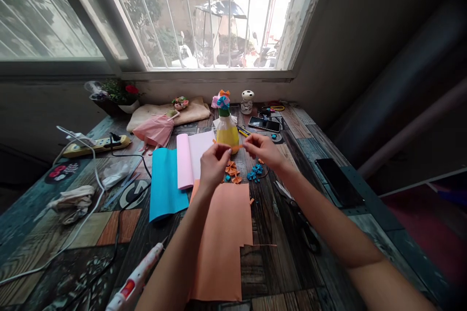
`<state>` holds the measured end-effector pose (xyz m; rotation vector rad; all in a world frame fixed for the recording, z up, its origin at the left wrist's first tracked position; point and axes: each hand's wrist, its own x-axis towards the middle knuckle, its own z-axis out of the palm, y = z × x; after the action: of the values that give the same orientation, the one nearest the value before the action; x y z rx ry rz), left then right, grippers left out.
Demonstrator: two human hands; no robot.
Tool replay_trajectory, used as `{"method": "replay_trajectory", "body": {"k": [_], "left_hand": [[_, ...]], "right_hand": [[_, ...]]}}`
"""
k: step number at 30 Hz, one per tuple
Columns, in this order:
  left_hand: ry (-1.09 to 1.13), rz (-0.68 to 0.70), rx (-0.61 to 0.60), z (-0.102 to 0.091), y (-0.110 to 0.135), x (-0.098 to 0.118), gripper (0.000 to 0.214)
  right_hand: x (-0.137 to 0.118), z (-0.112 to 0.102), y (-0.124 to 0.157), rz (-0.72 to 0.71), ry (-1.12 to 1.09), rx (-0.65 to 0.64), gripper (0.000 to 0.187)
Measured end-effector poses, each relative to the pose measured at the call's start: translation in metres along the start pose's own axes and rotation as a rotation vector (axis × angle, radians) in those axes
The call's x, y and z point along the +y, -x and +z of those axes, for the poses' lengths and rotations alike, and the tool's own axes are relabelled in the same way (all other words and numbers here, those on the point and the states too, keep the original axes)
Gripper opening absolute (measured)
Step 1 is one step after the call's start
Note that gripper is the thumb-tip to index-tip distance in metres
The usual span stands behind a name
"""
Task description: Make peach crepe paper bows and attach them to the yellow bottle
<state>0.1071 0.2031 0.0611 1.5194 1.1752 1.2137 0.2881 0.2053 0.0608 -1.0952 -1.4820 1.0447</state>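
A small orange paper strip point(236, 148) stretches between my two hands above the table. My left hand point(215, 161) pinches one end, and the fingers of my right hand point(263, 149) close on the other. Below them lie orange paper flowers point(232, 171) and blue paper flowers point(255, 172). Just behind my hands stands a vase-like piece point(226, 133) with a yellow lower part, a white wrap and paper flowers on top. An orange paper sheet point(222, 238), cut along its right edge, spreads beneath my left forearm.
Blue paper point(164, 184) and a pink paper roll point(185, 163) lie left. A glue gun point(136, 279) rests at front left, its tip near my left forearm. Scissors point(297, 209) lie by my right forearm. Phones point(339, 182), a doll point(158, 129), a power strip point(97, 146) and cables surround them.
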Motion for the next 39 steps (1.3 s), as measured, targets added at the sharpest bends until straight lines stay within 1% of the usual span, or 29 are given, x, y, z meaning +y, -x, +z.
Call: {"method": "replay_trajectory", "body": {"k": [3,6,8,11,15,18,21,25,27,33,39], "left_hand": [[-0.014,0.020,0.055,-0.001,-0.048,0.001,0.023],[-0.046,0.017,0.084,-0.004,-0.085,0.001,0.027],[-0.077,0.011,0.094,-0.006,-0.102,-0.002,0.028],[-0.130,0.016,0.117,-0.009,-0.116,-0.009,0.024],[-0.166,0.026,0.133,-0.012,-0.127,-0.017,0.022],[-0.138,0.025,0.110,-0.014,-0.132,-0.019,0.027],[-0.085,0.019,0.072,-0.016,-0.135,-0.021,0.034],[-0.006,0.012,0.031,-0.017,-0.136,-0.023,0.043],[0.027,0.010,0.024,-0.018,-0.136,-0.023,0.045],[0.090,-0.005,0.013,-0.018,-0.135,-0.023,0.046],[0.124,-0.019,0.003,-0.018,-0.134,-0.022,0.046]], "right_hand": [[-0.005,-0.006,-0.043,-0.062,-0.034,0.063,0.039],[-0.003,-0.009,-0.079,-0.084,0.043,0.121,0.037],[0.002,-0.010,-0.096,-0.075,0.112,0.148,0.031],[0.013,-0.009,-0.111,-0.066,0.171,0.174,0.022],[0.021,-0.010,-0.119,-0.078,0.211,0.186,0.017],[0.023,-0.013,-0.121,-0.088,0.227,0.180,0.018],[0.025,-0.015,-0.124,-0.085,0.203,0.137,0.021],[0.027,-0.018,-0.127,-0.089,0.077,0.049,0.030],[0.027,-0.017,-0.128,-0.081,0.049,0.025,0.034],[0.028,-0.016,-0.129,-0.061,0.020,0.019,0.040],[0.030,-0.016,-0.129,-0.055,0.007,0.019,0.043]]}}
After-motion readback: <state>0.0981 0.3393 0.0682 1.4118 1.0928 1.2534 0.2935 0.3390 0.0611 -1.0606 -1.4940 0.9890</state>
